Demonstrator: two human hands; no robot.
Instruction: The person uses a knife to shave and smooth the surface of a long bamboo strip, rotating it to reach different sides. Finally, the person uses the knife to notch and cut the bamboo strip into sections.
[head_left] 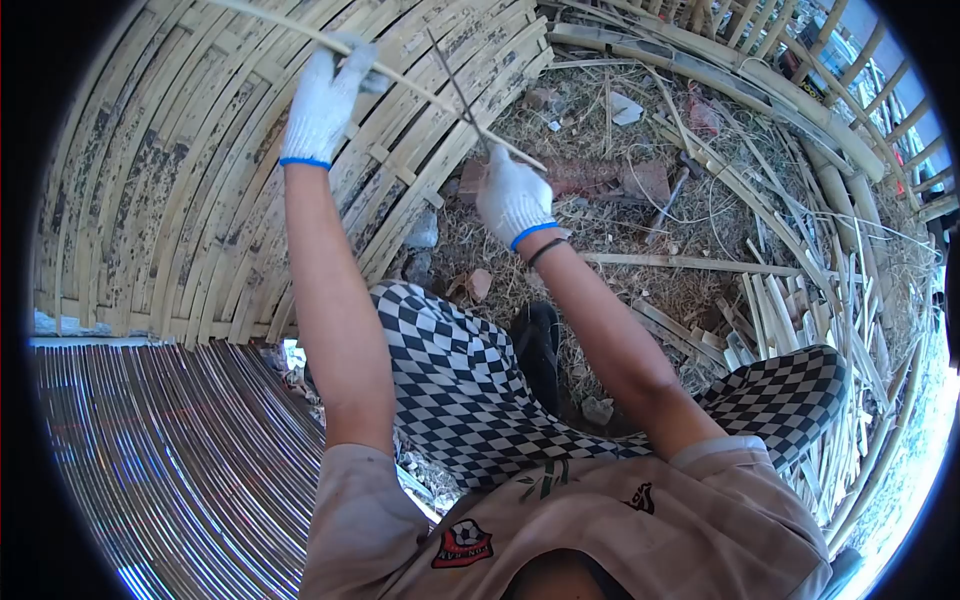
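From the head view, the left hand (335, 100) grips a bamboo strip (425, 92) crossing the woven panel's (215, 190) right edge; the right hand (515, 195) holds a thin dark blade (452, 76) across its lower end. Steady tension and fingers clear of the edge should help. I can't make out any container.

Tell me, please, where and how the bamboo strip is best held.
The bamboo strip is perhaps best pinched where the left hand grips it, coming from the wearer's side: it is long, slim and slants crosswise, suiting a thumb-and-finger hold.
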